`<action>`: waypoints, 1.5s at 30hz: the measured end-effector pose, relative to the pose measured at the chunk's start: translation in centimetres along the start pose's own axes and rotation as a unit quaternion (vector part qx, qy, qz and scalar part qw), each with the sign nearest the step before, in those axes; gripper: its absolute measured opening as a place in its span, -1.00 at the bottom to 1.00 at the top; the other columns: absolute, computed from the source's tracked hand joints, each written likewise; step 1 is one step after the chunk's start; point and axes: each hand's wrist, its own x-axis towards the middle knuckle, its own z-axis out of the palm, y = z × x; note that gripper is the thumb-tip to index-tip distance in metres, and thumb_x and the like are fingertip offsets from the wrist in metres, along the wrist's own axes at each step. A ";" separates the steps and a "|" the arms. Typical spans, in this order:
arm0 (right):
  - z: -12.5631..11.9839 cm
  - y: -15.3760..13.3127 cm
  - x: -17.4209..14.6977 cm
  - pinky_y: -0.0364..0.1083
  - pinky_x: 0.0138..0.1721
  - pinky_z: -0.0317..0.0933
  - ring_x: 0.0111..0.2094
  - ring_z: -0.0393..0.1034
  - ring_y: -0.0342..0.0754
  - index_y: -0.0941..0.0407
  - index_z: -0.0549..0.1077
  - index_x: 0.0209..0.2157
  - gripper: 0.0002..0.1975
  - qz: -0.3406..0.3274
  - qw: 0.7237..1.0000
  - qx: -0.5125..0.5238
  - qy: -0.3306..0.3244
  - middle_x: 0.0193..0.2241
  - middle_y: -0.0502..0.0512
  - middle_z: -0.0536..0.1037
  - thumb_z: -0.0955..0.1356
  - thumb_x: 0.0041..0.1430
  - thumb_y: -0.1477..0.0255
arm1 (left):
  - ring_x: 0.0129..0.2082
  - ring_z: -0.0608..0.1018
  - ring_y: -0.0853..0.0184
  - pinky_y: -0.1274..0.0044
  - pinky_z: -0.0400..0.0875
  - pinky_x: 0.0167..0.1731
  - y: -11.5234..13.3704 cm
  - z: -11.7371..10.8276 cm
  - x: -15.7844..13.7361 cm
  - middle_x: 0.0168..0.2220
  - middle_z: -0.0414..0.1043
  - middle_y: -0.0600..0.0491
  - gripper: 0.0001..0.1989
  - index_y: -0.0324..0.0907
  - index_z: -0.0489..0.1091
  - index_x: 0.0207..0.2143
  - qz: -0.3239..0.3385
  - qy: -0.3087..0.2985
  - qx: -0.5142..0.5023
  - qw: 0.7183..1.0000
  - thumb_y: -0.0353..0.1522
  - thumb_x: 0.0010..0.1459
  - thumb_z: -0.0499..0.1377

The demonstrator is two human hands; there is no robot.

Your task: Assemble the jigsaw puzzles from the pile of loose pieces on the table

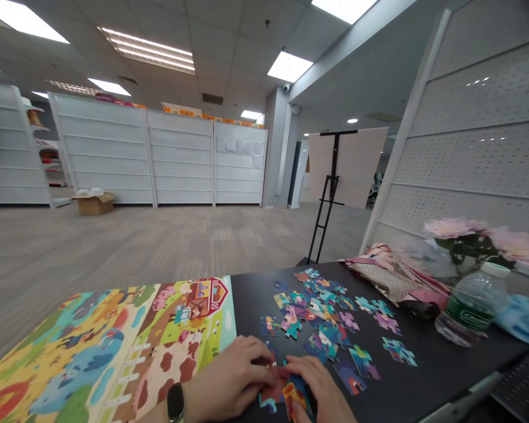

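Note:
At the bottom middle, my left hand (242, 376), with a dark watch (175, 403) on its wrist, has its fingers bent down onto a reddish puzzle piece (271, 395) at the table top. Just to the right, my right hand (317, 390) is closed around an orange and blue puzzle piece (293, 393). The fingertips of both hands nearly meet, and they partly hide these pieces. Beyond my hands, several loose jigsaw pieces (317, 305) lie scattered, some overlapping. A colourful animal picture sheet (167, 346) lies on the left, reaching under my left forearm.
On the black table (423, 388), a water bottle (471, 305), pink flowers (456, 228) and a patterned cloth bag (383, 276) stand or lie at the right. Behind it are an easel (330, 194), a white pegboard rack (462, 141), white shelving (180, 158) and a cardboard box (94, 204).

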 end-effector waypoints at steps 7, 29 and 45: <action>0.4 0.2 -0.2 0.01 0.22 0.25 0.16 0.36 0.09 0.12 0.51 0.04 -0.54 0.010 1.000 0.013 0.017 0.10 0.21 0.52 0.31 0.07 0.53 | 0.03 0.44 0.22 0.37 0.26 0.07 0.4 0.0 0.0 0.08 0.43 0.17 -0.68 0.06 0.42 -0.08 0.002 -0.007 0.003 1.000 -0.49 0.17 0.21; 1.1 1.0 -0.1 0.01 0.13 0.31 0.05 0.44 0.10 0.11 0.51 -0.01 -0.58 0.029 0.995 0.082 0.045 -0.02 0.22 0.56 0.33 0.05 0.52 | -0.09 0.55 0.28 0.44 0.33 -0.13 1.2 0.7 0.3 -0.05 0.51 0.20 -0.78 0.00 0.41 -0.13 -0.024 -0.062 0.094 0.993 -0.31 0.17 0.30; 0.0 -1.4 -0.6 0.12 0.20 0.22 0.14 0.36 0.12 0.07 0.58 -0.10 -0.66 0.019 0.998 0.045 0.034 0.05 0.22 0.53 0.30 0.12 0.52 | -0.11 0.57 0.11 0.31 0.50 -0.14 2.1 1.4 0.0 0.08 0.43 0.13 -0.66 0.11 0.34 0.05 -0.046 -0.069 0.138 0.987 -0.24 0.23 0.25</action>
